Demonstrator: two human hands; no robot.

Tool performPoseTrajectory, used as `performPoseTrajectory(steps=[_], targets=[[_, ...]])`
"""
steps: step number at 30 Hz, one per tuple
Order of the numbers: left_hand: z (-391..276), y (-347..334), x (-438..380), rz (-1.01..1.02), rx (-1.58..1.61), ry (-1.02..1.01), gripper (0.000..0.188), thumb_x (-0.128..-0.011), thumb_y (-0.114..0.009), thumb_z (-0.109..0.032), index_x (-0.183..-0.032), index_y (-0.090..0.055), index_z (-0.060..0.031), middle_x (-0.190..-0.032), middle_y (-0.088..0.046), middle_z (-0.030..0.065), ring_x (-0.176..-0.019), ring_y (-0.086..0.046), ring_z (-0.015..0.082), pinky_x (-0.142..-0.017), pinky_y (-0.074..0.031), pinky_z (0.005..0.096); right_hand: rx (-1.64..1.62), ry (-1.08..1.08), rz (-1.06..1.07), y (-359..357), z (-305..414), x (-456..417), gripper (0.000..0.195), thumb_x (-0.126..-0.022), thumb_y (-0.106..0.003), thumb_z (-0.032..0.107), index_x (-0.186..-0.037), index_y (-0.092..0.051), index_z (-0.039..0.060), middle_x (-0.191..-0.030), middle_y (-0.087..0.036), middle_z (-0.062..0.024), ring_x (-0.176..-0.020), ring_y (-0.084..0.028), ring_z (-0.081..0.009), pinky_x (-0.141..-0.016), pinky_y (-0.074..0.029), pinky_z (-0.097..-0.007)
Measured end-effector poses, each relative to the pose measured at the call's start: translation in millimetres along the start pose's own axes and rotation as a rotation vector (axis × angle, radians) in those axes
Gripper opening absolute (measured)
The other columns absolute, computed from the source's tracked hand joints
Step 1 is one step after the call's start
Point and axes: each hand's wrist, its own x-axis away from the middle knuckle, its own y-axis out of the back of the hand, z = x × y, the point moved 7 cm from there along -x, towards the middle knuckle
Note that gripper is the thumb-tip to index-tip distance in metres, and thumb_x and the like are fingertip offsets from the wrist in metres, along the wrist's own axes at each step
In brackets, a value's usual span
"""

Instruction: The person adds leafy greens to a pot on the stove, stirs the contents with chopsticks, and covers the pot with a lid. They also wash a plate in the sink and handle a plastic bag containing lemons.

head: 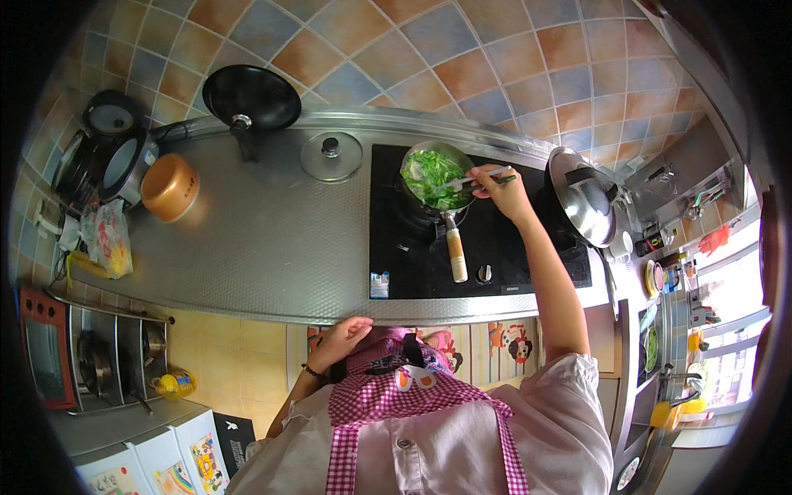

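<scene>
My right hand (500, 189) holds a pair of chopsticks (464, 183) whose tips reach into leafy greens (436, 173). The greens fill a small saucepan (465, 162) on the black cooktop (414, 260). The pan's wooden handle (456, 253) points toward me, with no hand on it. My left hand (346, 337) rests near the counter's front edge, fingers together, holding nothing that I can see. A glass lid (331, 162) with a black knob lies flat on the metal counter (260, 247), left of the cooktop.
A large wok with a domed metal lid (585, 204) stands at the cooktop's right. A black frying pan (252, 96) leans against the tiled wall. An orange-brown pot (170, 187), a rice cooker (127, 164) and a plastic bag (111, 238) stand at the left.
</scene>
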Motion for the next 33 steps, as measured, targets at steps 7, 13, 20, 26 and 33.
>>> performPoseTrajectory(steps=[7, 13, 20, 26, 33], targets=[[-12, -3, -2, 0.023, -0.029, -0.031, 0.026, -0.096, -0.059, -0.021, -0.114, -0.061, -0.0015, -0.101, -0.068, 0.0068, -0.087, -0.064, 0.0112, -0.077, -0.052, 0.0249, -0.061, -0.021, -0.189, 10, -52, -4, 0.027, -0.092, -0.065, 0.022, -0.095, -0.071, -0.0039, -0.077, -0.069, -0.0083, -0.066, -0.067, -0.0122, -0.058, -0.055, -0.0244], [-1, 1, 4, -0.023, -0.042, -0.002, 0.026, -0.095, -0.06, -0.021, -0.114, -0.061, -0.0015, -0.1, -0.069, 0.0066, -0.088, -0.064, 0.0118, -0.077, -0.052, 0.0251, -0.074, -0.03, -0.239, 29, -2, -6, 0.027, -0.092, -0.064, 0.023, -0.094, -0.072, -0.0021, -0.074, -0.068, -0.0077, -0.06, -0.066, -0.0132, -0.054, -0.053, -0.0232], [-5, 1, 4, -0.014, -0.052, -0.01, 0.026, -0.096, -0.059, -0.02, -0.114, -0.061, -0.0015, -0.101, -0.068, 0.0071, -0.088, -0.064, 0.0119, -0.078, -0.052, 0.0253, 0.017, 0.084, -0.027, 5, -24, -7, 0.019, -0.093, -0.064, 0.018, -0.098, -0.072, 0.0012, -0.077, -0.069, -0.0062, -0.064, -0.063, -0.01, -0.058, -0.051, -0.0242], [-4, 1, 4, -0.016, -0.028, -0.022, 0.026, -0.096, -0.059, -0.02, -0.114, -0.061, -0.0013, -0.101, -0.068, 0.0071, -0.088, -0.064, 0.0118, -0.078, -0.052, 0.0249, 0.076, 0.134, -0.248, 13, 7, -20, 0.029, -0.091, -0.066, 0.03, -0.094, -0.073, 0.0018, -0.072, -0.067, -0.0058, -0.06, -0.06, -0.0104, -0.056, -0.049, -0.0255], [-7, 2, 2, -0.027, -0.009, -0.016, 0.026, -0.095, -0.06, -0.019, -0.113, -0.061, -0.0008, -0.101, -0.068, 0.0063, -0.089, -0.064, 0.011, -0.078, -0.052, 0.0243, 0.039, 0.063, 0.076, -9, -5, -19, 0.024, -0.09, -0.068, 0.023, -0.095, -0.072, -0.0003, -0.08, -0.07, -0.0058, -0.073, -0.063, -0.0104, -0.062, -0.052, -0.0248]])
